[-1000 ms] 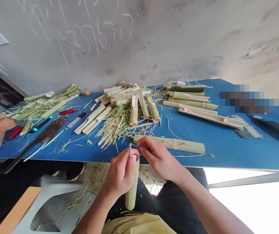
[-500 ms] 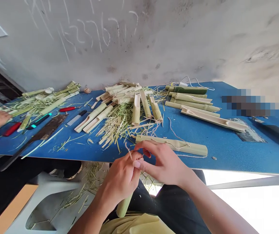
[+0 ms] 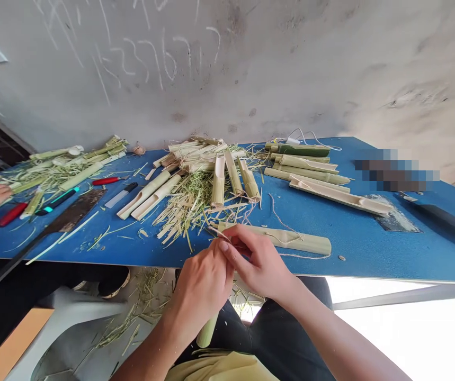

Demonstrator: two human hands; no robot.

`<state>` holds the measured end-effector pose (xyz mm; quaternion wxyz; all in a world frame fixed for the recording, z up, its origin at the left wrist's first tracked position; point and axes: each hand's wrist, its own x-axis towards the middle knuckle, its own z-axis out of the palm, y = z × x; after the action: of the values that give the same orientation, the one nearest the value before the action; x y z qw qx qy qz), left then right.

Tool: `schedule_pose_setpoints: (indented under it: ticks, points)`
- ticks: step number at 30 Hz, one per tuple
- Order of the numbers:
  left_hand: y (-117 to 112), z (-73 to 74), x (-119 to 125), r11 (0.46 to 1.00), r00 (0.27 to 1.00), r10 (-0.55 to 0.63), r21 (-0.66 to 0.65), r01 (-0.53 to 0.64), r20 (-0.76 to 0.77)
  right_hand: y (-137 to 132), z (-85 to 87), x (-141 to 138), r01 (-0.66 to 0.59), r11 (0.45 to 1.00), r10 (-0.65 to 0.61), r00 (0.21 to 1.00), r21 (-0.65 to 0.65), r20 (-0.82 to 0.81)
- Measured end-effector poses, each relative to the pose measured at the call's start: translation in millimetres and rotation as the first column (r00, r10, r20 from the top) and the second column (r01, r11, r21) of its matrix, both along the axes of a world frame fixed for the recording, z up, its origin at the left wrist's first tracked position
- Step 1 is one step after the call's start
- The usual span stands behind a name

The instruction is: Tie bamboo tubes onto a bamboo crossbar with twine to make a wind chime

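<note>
Grey plaster wall [image 3: 275, 79] with white chalk marks stands behind our blue counter [image 3: 370, 248], and our two hands meet at its near edge.
Our left hand [image 3: 207, 275] has its fingers wrapped around a pale green, round bamboo tube [image 3: 207, 333], whose lower end shows beneath, above our lap. Our right hand [image 3: 259, 260] bends its fingers against the top of the left; a thin brownish twine strand [image 3: 220, 235] shows beside them, but we cannot tell whether they pinch it. Just beyond, a long, pale green bamboo length [image 3: 310, 243] lies on the counter.
</note>
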<state>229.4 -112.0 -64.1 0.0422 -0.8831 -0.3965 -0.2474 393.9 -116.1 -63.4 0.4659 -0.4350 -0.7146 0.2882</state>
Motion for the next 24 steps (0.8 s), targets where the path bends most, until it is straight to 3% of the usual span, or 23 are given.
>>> schedule_pose_setpoints:
  ticks: [3, 6, 10, 13, 19, 24]
  points:
    - [2.3, -2.1, 1.7, 0.999, 0.999, 0.028, -0.017, -0.027, 0.027, 5.6, -4.2, 0.4, 0.047, 0.992, -0.043, 0.999, 0.117, -0.031]
    - [7.0, -6.8, 2.2, 0.989, 0.981, 0.003, -0.143, 0.026, 0.196, 10.6, -8.1, 0.7, 0.075, 0.991, -0.065, 0.995, 0.115, -0.080]
    - [11.0, -15.6, 0.2, 0.909, 0.872, 0.025, -0.374, 0.183, 0.489, 12.0, -11.4, 0.9, 0.114, 0.988, -0.107, 0.992, 0.107, -0.066]
    - [12.4, -17.5, -3.5, 0.860, 0.785, 0.060, -0.431, 0.273, 0.617, 12.4, -11.6, 1.5, 0.165, 0.981, -0.159, 0.985, 0.104, -0.065]
    - [15.6, -6.1, -9.6, 0.776, 0.786, 0.033, -0.511, 0.369, 0.618, 15.0, -14.3, 0.6, 0.188, 0.980, -0.185, 0.981, 0.062, -0.050]
    - [10.3, 2.0, -7.5, 0.846, 0.801, -0.026, -0.413, 0.336, 0.598, 11.1, -18.9, -4.4, 0.256, 0.965, -0.248, 0.961, 0.050, -0.121]
